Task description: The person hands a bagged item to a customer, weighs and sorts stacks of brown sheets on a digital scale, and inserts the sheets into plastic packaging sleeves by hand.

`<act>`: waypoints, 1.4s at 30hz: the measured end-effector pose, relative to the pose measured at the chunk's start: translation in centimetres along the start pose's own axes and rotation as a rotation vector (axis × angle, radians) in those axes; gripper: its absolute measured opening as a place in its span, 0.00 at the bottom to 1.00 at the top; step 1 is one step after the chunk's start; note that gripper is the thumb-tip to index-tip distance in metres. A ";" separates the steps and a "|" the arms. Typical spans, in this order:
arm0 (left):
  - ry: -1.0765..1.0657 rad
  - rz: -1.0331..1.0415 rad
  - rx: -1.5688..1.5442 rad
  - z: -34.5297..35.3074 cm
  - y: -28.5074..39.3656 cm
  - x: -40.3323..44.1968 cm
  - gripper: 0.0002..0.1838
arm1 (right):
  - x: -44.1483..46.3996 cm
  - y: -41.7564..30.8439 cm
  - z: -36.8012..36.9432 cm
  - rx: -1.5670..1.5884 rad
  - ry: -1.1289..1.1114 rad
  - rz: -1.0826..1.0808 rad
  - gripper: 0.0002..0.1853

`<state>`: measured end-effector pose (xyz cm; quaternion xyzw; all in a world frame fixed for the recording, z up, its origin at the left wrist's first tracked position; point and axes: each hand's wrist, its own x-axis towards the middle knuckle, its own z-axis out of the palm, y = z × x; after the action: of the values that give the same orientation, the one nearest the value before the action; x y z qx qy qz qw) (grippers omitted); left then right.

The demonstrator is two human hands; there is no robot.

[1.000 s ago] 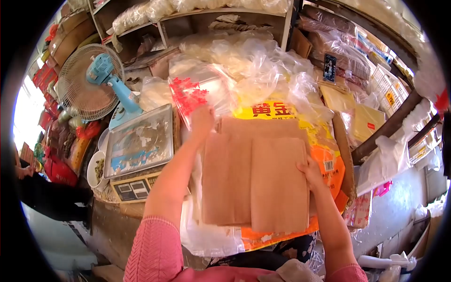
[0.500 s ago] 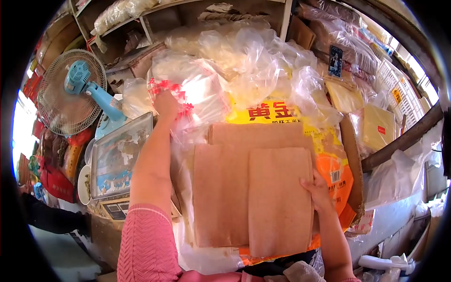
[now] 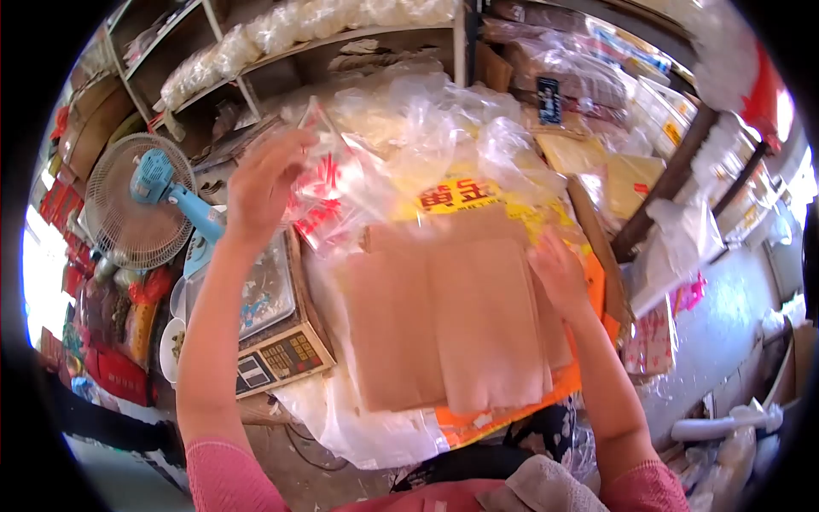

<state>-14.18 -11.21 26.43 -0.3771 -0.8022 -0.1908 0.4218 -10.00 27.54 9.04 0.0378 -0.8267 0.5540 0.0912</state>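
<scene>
My left hand (image 3: 269, 183) is raised on the left, its fingers closed on a clear plastic bag (image 3: 328, 179) with red printing. The bag is lifted and tilted, and slightly blurred. In front of me lie brown paper-like sheets (image 3: 397, 333), with a narrower folded brown stack (image 3: 490, 333) on their right half. My right hand (image 3: 559, 269) is at the upper right edge of this stack, its fingers stretched out and touching or just beside it. Beneath the sheets is a yellow and orange printed plastic sack (image 3: 546, 218).
A scale (image 3: 286, 358) with a metal tray stands to the left, before a blue fan (image 3: 175, 192). Heaped clear plastic bags (image 3: 426, 115) fill the back. A phone (image 3: 548, 100) leans at the back right, near a dark slanted post (image 3: 670, 183).
My left hand has risen, lifting the red-printed plastic bag. My right hand has shifted up along the brown stack's edge, its fingers loosening. The view has also shifted, showing more of the scale.
</scene>
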 end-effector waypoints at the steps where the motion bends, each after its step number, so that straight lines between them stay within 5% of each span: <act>1: -0.002 0.122 -0.062 -0.4 2.5 0.1 0.10 | -0.1 -0.6 -0.1 0.216 -0.035 0.018 0.32; 10: -0.282 0.433 -0.088 -2.8 15.8 -2.8 0.08 | -4.7 -0.3 1.8 1.034 -0.776 0.459 0.30; 13: -0.338 0.477 -0.078 -2.7 17.3 -4.2 0.09 | -7.2 0.2 1.3 1.013 -0.928 0.563 0.22; 19: -0.539 0.411 -0.037 1.2 16.1 -11.4 0.07 | -11.8 1.9 -3.5 1.005 -0.803 0.623 0.14; 24: -0.778 0.050 -0.099 5.3 17.2 -18.2 0.20 | -15.6 2.9 -4.2 0.688 -0.799 0.620 0.10; 27: -0.548 -0.205 -0.216 5.9 21.0 -19.0 0.20 | -17.6 2.7 -3.5 0.472 -0.709 0.667 0.12; 30: -0.329 -0.287 -0.287 5.6 25.7 -21.0 0.20 | -18.4 3.3 -2.2 0.564 -0.495 0.641 0.12; 32: -0.275 -0.240 -0.604 5.1 30.2 -19.8 0.17 | -18.0 1.9 -1.3 0.620 -0.350 0.702 0.11; 35: -0.733 -0.483 -1.118 6.3 35.9 -20.9 0.20 | -17.3 0.2 0.3 1.170 -0.340 0.615 0.08; 37: -0.666 -0.403 -1.120 9.2 38.0 -22.6 0.22 | -17.1 -3.4 0.5 1.278 -0.437 0.559 0.04; 39: -0.622 -0.846 -1.325 10.8 38.9 -21.9 0.25 | -17.4 -4.9 1.2 1.313 -0.410 0.479 0.04; 41: -0.508 -1.038 -1.225 13.0 38.2 -23.4 0.28 | -17.8 -4.5 1.6 1.301 -0.374 0.435 0.05; 42: -0.785 -0.987 -0.970 11.5 36.0 -20.6 0.29 | -18.0 -4.4 1.6 1.276 -0.342 0.417 0.05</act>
<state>14.67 9.94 2.51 -0.1594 -0.7942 -0.5368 -0.2360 8.15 23.67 8.95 0.0111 -0.3318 0.9242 -0.1889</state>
